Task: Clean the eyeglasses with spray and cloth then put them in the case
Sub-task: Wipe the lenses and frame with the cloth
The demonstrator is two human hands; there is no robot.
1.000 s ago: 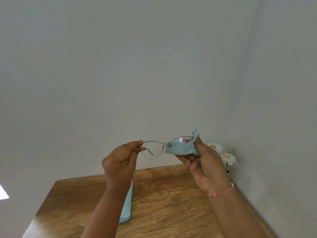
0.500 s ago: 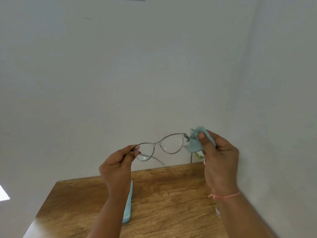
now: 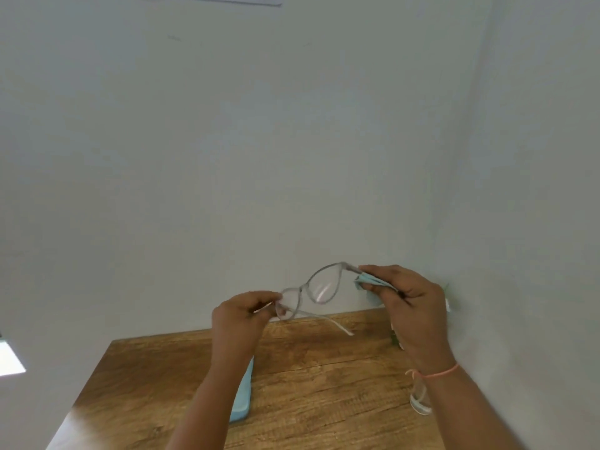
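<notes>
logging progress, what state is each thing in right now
eyeglasses, held in the air, one temple unfolded
cloth, bunched round the other temple
left hand, pinching the frame end
right hand, gripping the cloth
case, flat on the table, partly hidden

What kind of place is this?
Likely a corner of a home or office room: a wooden table set where two plain pale walls meet, with a blue case lying on it.
</notes>
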